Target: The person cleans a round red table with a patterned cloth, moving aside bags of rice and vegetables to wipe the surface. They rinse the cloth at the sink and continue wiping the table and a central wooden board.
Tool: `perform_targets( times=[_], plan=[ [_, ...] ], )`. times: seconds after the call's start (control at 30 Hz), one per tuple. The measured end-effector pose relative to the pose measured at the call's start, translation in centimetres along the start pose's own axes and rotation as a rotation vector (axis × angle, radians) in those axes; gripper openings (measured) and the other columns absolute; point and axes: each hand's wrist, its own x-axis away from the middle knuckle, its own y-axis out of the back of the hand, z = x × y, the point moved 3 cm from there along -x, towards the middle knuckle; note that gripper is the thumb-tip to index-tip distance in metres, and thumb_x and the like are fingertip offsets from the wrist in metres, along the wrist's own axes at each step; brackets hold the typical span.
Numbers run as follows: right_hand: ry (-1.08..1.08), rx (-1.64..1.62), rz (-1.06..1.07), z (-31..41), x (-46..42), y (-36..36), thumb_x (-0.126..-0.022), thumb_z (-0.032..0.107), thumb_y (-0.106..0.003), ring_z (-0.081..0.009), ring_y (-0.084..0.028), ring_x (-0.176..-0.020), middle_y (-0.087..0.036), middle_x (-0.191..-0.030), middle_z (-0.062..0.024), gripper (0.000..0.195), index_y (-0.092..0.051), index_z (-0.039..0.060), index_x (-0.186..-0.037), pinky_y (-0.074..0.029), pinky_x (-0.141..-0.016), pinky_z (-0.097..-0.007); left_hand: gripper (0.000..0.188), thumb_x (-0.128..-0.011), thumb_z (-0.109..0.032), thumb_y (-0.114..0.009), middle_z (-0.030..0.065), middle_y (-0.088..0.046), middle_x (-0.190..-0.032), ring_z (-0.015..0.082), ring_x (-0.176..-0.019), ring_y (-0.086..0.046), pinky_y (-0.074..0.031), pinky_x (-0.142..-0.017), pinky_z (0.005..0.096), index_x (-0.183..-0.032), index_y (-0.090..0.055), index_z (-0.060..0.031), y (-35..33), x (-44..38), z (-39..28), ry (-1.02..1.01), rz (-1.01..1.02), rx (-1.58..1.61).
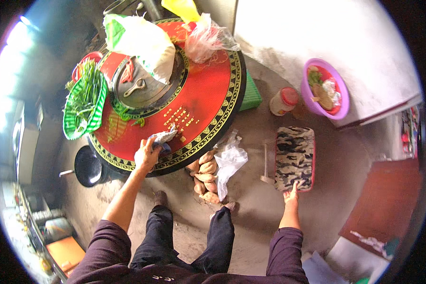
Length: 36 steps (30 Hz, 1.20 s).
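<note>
My left hand (147, 154) holds a bunched grey cloth (163, 137) against the near edge of a round red table (209, 103) with a black and gold border. Off to the right, my right hand (294, 193) is stretched out at the near end of a camouflage-patterned padded seat (294, 158); its fingers are apart, and whether they touch the seat I cannot tell. On the table's dark round centre lie a peeler (135, 88) and a red bundle (127, 70). Green peppers (129, 115) lie beside that centre, left of the cloth.
A green striped basket (101, 103) of green vegetables stands at the table's left. A white sack (145, 42) and plastic bag (206, 39) lie farther back. Sweet potatoes (207, 168) are on the floor near my feet. A red-lidded jar (284, 101) and purple basin (309, 94) stand right.
</note>
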Motion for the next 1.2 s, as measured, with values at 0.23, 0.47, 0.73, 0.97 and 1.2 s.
perform_targets(
  times=[0.23,0.47,0.73,0.97,1.2],
  plan=[
    [-0.075,-0.402,0.449,0.0,-1.9,-3.7,-0.071,0.053,-0.081,-0.0316,-0.048,-0.127,-0.049,-0.141,-0.0105,0.090,-0.043,0.0103,-0.141,-0.042,-0.105,-0.0513,0.046,-0.086,-0.028,-0.068,0.0092,-0.054,-0.097,0.0304,-0.082,-0.060,-0.050,-0.072,0.0425,-0.129,-0.053,-0.0230,-0.7,0.9,0.3,0.055,-0.056,-0.073],
    [0.057,-0.361,0.565,6.7,2.3,-6.4,-0.075,0.034,-0.081,-0.0294,-0.057,-0.114,-0.061,-0.126,-0.0075,0.061,-0.058,0.0133,-0.127,-0.048,-0.096,-0.0494,0.049,-0.086,-0.032,-0.069,0.0113,-0.055,-0.103,0.0331,-0.089,-0.062,-0.050,-0.077,0.0436,-0.131,-0.051,-0.0218,-0.4,0.6,0.0,0.056,-0.033,-0.023],
    [0.276,-0.061,0.651,11.2,18.0,-6.0,-0.069,0.018,-0.079,-0.0250,-0.057,-0.110,-0.061,-0.119,-0.0064,0.054,-0.062,0.0089,-0.120,-0.048,-0.096,-0.0418,0.051,-0.087,-0.036,-0.067,0.0108,-0.053,-0.099,0.0321,-0.085,-0.061,-0.051,-0.072,0.0419,-0.133,-0.049,-0.0238,0.1,1.0,1.6,-0.019,-0.050,-0.020],
    [0.244,0.476,0.843,3.6,32.2,-0.5,-0.062,-0.007,-0.074,-0.0239,-0.060,-0.109,-0.064,-0.118,-0.0092,0.072,-0.054,0.0045,-0.130,-0.048,-0.097,-0.0353,0.049,-0.087,-0.039,-0.067,0.0090,-0.055,-0.097,0.0294,-0.084,-0.061,-0.051,-0.071,0.0411,-0.130,-0.051,-0.0227,0.1,0.0,2.0,-0.071,-0.006,0.070],
    [0.037,0.653,1.296,-11.0,47.3,-5.5,-0.066,-0.001,-0.076,-0.0205,-0.053,-0.122,-0.057,-0.132,-0.0100,0.079,-0.046,0.0035,-0.139,-0.040,-0.107,-0.0351,0.073,-0.080,-0.026,-0.077,0.0197,-0.045,-0.127,0.0279,-0.099,-0.059,-0.051,-0.084,0.0387,-0.137,-0.036,-0.0053,3.0,1.5,5.6,-0.270,-0.017,0.646]
  ],
)
